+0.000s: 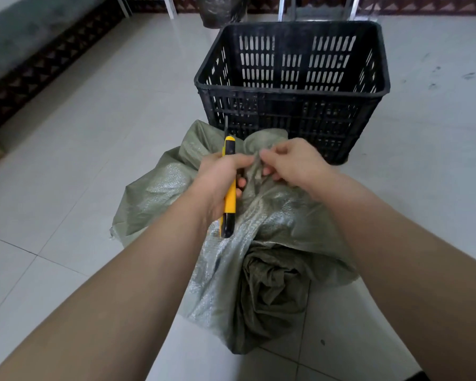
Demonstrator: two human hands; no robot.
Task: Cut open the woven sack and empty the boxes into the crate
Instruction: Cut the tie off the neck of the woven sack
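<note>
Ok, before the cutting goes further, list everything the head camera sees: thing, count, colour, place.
woven sack: one, grey-green, crumpled on the floor, centre, right in front of the crate
crate: one, black slotted plastic, on the floor beyond the sack; no boxes visible in it
utility knife: one, yellow and black, blade extended away from the person
floor: light tiles, some dark scuffs at right
dark bin: one, top centre, partly cut off
white furniture legs: top left
metal frame legs: behind the crate
boxes: none visible
left hand: gripping the knife
right hand: pinching the sack fabric
</note>
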